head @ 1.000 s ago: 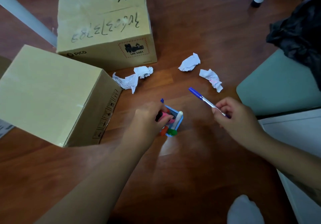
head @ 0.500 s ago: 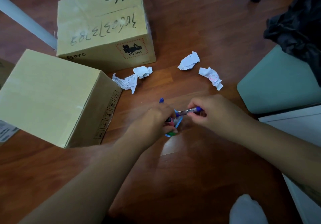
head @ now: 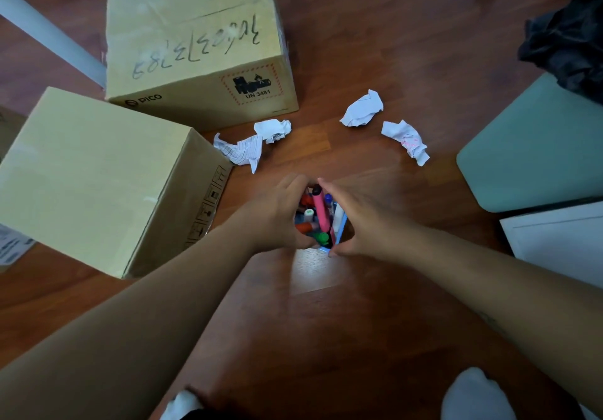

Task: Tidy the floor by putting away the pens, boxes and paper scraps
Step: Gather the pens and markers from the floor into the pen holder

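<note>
A small blue pen holder (head: 340, 233) stands on the wooden floor, filled with several coloured pens and markers (head: 319, 211). My left hand (head: 277, 215) grips its left side and my right hand (head: 362, 220) grips its right side, fingers curled round it. Beyond the hands lie crumpled paper scraps: a lined one (head: 243, 151), a small one (head: 274, 130), another (head: 361, 109) and one with pink marks (head: 408, 140). Two cardboard boxes sit at the left: a plain one (head: 88, 175) and a PICO one (head: 192, 44) with handwriting.
A pale green seat (head: 535, 145) with a black garment (head: 571, 41) on it stands at the right, above a white panel (head: 561, 240). White table legs (head: 49, 31) rise at the far left and top right. My socked feet (head: 473, 397) are at the bottom.
My right hand put the blue pen into the holder and let go of it. Both hands now clasp the holder from either side.
</note>
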Demonstrator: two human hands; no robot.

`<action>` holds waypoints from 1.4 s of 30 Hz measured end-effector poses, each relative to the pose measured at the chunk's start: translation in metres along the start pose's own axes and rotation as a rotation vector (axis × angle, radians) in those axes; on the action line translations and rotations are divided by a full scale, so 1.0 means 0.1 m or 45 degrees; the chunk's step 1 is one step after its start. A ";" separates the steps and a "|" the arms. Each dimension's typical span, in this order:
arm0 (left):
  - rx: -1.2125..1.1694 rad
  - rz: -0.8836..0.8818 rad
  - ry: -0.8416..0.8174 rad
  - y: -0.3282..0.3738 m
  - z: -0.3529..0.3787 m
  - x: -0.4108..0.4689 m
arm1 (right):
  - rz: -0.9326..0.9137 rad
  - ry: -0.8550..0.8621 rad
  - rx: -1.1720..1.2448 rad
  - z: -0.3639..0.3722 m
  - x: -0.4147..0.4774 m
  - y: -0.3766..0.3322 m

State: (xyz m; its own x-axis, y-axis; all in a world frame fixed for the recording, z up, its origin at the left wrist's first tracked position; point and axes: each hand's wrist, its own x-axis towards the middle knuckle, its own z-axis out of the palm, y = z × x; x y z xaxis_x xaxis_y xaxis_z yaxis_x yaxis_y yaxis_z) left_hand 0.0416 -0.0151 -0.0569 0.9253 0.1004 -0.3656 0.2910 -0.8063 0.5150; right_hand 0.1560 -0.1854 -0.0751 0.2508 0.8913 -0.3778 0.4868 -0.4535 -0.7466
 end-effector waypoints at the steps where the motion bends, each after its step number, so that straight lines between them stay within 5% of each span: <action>1: -0.080 -0.008 0.068 0.00 0.04 -0.03 | 0.009 -0.005 0.024 0.02 0.00 0.01; 9: -0.238 -0.061 0.524 0.12 0.37 -0.32 | -0.171 0.316 -0.104 0.12 -0.07 0.10; 15: -0.085 0.080 0.472 0.14 0.34 -0.37 | -0.169 0.447 -0.071 0.15 -0.14 0.11; 21: -0.053 0.101 0.047 -0.04 0.19 -0.34 | -0.010 0.146 -0.118 0.14 -0.16 0.14; 27: -0.144 0.134 0.081 -0.04 0.28 -0.32 | -0.026 0.204 -0.153 0.08 -0.13 0.10; 34: -0.414 -0.074 0.295 0.18 0.49 -0.36 | -0.134 0.615 -0.191 0.23 -0.38 0.08; 42: -0.300 -0.206 0.120 0.15 0.59 -0.42 | 0.000 0.167 -0.152 0.06 -0.50 0.38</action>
State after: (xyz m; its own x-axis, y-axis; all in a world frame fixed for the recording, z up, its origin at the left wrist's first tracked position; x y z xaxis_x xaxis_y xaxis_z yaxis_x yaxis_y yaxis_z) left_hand -0.0071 -0.0656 -0.0794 0.8777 0.2789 -0.3896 0.4745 -0.6191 0.6258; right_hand 0.1572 -0.2473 -0.0882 0.3544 0.8866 -0.2973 0.5809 -0.4579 -0.6730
